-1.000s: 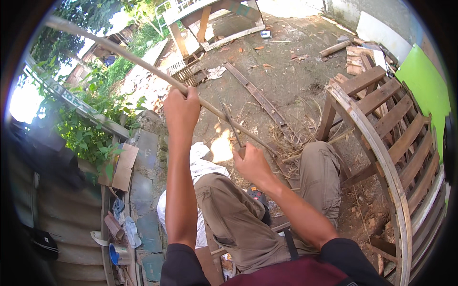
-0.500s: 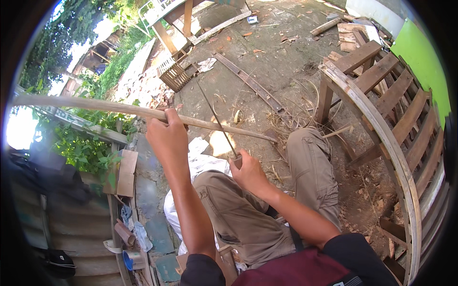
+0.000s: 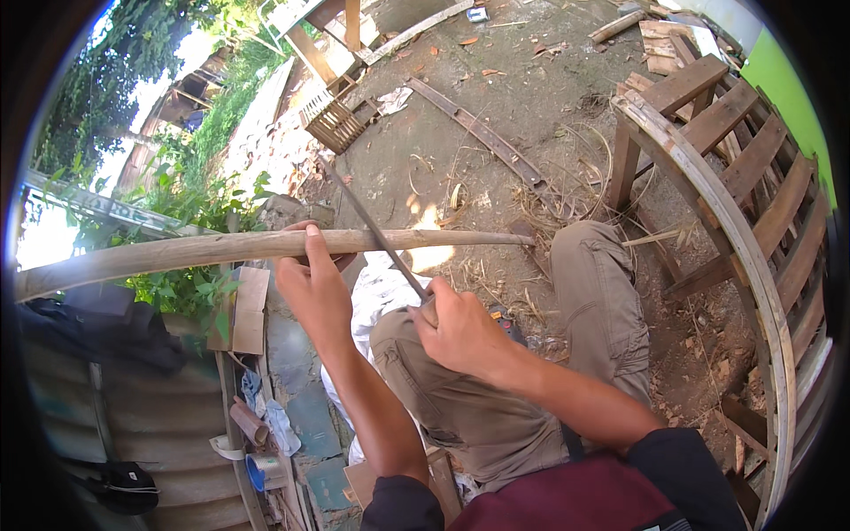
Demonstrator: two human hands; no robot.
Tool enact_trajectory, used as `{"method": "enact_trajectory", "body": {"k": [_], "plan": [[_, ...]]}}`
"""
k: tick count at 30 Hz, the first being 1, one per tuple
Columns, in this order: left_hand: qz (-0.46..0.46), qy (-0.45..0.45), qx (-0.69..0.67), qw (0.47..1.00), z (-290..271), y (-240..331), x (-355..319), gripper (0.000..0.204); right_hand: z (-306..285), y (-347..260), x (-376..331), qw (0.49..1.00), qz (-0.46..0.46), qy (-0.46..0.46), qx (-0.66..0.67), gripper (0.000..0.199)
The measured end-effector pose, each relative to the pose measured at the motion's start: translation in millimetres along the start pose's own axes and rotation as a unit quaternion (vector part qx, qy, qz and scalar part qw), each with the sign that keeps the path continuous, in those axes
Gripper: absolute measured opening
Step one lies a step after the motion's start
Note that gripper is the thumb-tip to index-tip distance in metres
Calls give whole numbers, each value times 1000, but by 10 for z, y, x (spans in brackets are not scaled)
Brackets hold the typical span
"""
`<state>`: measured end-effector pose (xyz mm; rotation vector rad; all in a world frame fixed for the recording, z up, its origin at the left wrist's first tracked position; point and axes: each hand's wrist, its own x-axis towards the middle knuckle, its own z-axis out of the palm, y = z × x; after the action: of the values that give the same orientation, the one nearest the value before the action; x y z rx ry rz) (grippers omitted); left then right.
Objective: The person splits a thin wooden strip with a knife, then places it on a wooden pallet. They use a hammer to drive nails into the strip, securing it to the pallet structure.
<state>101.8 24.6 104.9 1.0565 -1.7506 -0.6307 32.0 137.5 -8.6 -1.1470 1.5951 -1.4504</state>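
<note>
Slatted wooden frame stands to the right of the person's right knee. Long wooden pole: slanted steeply a second ago, now nearly level across the view, thin end just left of that knee. Left hand is clamped around the pole, thumb on top, so the pole runs out to both sides of it. Right hand, now nearer the pole, is closed around the handle end of the blade. Narrow blade crosses over the pole, just right of the left hand; contact cannot be confirmed. Judgement: pole and blade are positioned to meet.
</note>
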Motion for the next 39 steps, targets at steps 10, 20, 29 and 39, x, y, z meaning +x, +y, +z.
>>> {"method": "enact_trajectory", "body": {"k": [10,20,29,39], "plan": [[37,0,-73,997,-170,-227,-183,22,63,30,-47,999,-4,-8,-54,28],[34,-9,-80,996,-308,-289,-300,20,-27,340,-119,999,32,-7,-21,31],[38,-53,-91,994,-422,-282,-261,24,-105,721,37,995,78,14,-64,37],[-46,94,-25,994,-270,-276,-302,25,13,868,-30,994,94,7,-48,31]]}}
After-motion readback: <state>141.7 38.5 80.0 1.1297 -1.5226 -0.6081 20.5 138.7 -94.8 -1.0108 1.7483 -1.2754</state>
